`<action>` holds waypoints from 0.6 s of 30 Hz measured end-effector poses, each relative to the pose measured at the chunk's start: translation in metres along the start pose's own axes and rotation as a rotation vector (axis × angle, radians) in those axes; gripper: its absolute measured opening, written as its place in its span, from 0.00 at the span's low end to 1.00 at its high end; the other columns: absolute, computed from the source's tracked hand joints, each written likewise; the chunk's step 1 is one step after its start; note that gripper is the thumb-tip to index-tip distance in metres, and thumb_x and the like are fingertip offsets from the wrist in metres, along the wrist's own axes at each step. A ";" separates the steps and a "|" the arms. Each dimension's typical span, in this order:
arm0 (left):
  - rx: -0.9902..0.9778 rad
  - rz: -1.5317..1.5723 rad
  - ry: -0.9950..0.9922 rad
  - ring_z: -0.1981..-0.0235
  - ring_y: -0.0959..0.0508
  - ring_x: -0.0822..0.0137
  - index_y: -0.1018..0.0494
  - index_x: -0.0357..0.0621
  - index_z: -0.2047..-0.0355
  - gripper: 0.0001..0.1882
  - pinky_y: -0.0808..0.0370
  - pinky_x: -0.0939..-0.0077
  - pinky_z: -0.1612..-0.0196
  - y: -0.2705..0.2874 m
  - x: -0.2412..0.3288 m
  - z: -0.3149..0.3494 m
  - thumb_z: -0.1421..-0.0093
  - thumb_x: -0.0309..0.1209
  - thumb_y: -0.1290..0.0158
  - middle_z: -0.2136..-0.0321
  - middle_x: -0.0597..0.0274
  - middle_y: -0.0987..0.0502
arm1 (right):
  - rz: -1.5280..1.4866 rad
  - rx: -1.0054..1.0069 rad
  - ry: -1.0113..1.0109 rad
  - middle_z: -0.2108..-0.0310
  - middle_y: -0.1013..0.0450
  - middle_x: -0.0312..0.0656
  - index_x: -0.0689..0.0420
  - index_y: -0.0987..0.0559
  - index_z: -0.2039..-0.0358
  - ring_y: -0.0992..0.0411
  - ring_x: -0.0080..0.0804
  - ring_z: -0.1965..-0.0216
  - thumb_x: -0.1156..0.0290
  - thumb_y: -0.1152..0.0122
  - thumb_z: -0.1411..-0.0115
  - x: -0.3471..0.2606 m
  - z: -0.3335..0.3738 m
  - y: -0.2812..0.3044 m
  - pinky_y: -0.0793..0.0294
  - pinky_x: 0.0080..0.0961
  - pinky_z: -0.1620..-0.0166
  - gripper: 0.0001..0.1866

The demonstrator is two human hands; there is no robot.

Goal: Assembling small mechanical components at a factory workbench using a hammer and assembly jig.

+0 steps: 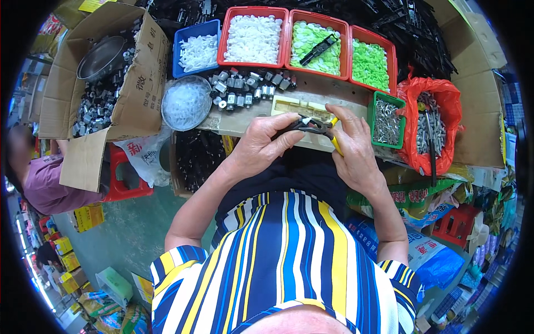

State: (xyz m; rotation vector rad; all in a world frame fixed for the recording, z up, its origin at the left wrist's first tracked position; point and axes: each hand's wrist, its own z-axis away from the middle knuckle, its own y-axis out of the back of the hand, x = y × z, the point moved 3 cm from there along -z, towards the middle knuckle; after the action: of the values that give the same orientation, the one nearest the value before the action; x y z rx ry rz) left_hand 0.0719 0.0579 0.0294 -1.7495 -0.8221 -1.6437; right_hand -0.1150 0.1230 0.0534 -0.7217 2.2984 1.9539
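Note:
Held up in front of me over the bench edge is a small black plastic part [290,127], with a tiny white piece on it. The fingers and thumb of my left hand [258,143] pinch it. In my right hand [356,153] are pliers with yellow handles [336,146], their dark jaws meeting the black part. Fingers partly cover both the jaws and the part. Just beyond my hands a pale yellow fixture block [285,103] lies on the bench. Small silver motors [248,99] lie loose behind my left hand.
Along the back stand a blue tray [176,53] and three red trays [221,42] of white and green pieces. A green basket [386,146] of metal pins and a red plastic bag [410,146] sit right. Left are a clear dish [186,103] and cardboard box [146,67]; a person [50,183] sits beyond.

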 end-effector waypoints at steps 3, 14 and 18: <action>-0.056 -0.099 -0.033 0.78 0.32 0.81 0.27 0.34 0.51 0.13 0.33 0.85 0.75 0.004 0.003 0.000 0.33 0.29 0.48 0.77 0.70 0.29 | -0.064 -0.020 0.027 0.48 0.34 0.51 0.64 0.25 0.64 0.36 0.49 0.42 0.84 0.42 0.55 -0.001 -0.002 -0.004 0.36 0.47 0.45 0.14; -0.098 -0.615 0.093 0.71 0.23 0.55 0.26 0.35 0.56 0.14 0.28 0.64 0.65 0.036 -0.016 0.034 0.39 0.31 0.46 0.72 0.48 0.23 | -0.005 -0.124 0.101 0.60 0.29 0.45 0.62 0.21 0.68 0.31 0.43 0.55 0.77 0.41 0.51 0.022 -0.008 -0.021 0.34 0.39 0.50 0.08; -0.145 -1.063 0.423 0.62 0.23 0.44 0.24 0.39 0.59 0.14 0.27 0.55 0.62 0.080 -0.045 0.079 0.42 0.33 0.43 0.66 0.48 0.21 | 0.179 -0.008 -0.094 0.64 0.30 0.45 0.63 0.21 0.71 0.31 0.43 0.58 0.76 0.43 0.49 0.070 -0.008 -0.032 0.32 0.39 0.53 0.06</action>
State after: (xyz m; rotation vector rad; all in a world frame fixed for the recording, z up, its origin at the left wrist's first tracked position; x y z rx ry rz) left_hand 0.1812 0.0668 -0.0207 -0.9473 -1.5795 -2.6548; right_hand -0.1631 0.0905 0.0027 -0.4275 2.3741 2.0209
